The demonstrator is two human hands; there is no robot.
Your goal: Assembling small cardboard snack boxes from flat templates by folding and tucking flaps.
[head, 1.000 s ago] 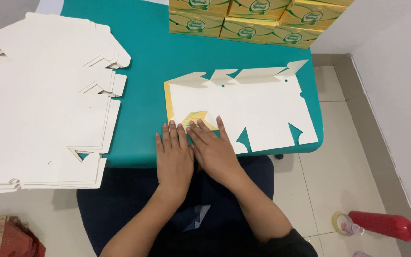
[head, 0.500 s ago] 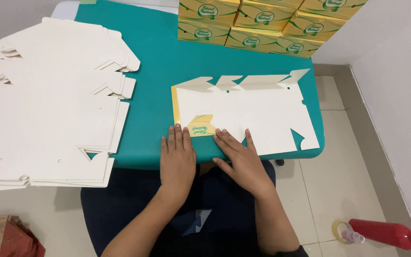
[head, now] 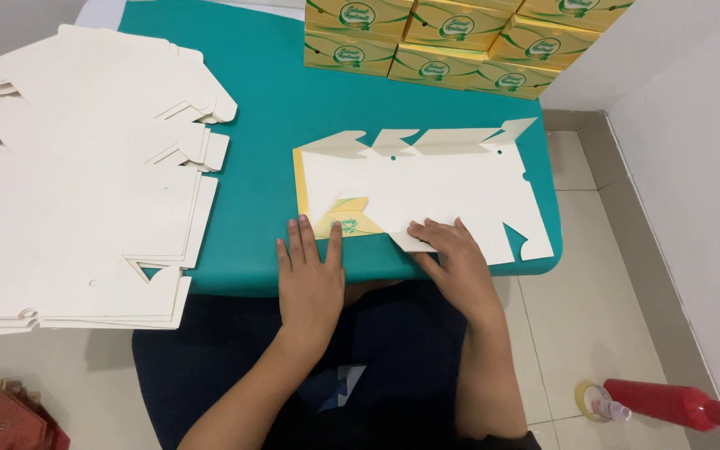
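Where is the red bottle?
In the head view, the red bottle lies on the tiled floor at bottom right, beside a roll of tape.

You are looking down at a flat, unfolded carton blank point(head: 427, 196) lying on the teal table point(head: 260, 117), near its right front edge — white on the upturned inside, with a yellow printed edge showing along its left side and a folded-over yellow-and-green corner at the near left. Your left hand point(head: 310, 275) is pressing flat just beside that corner, and your right hand point(head: 452, 254) is lying on the blank's near edge. At the far side, assembled yellow boxes point(head: 452, 42) with round green-and-white emblems are sitting stacked in rows. To your left, a tall pile of white blanks point(head: 77, 175) is overhanging the table's edge — notched flaps showing.
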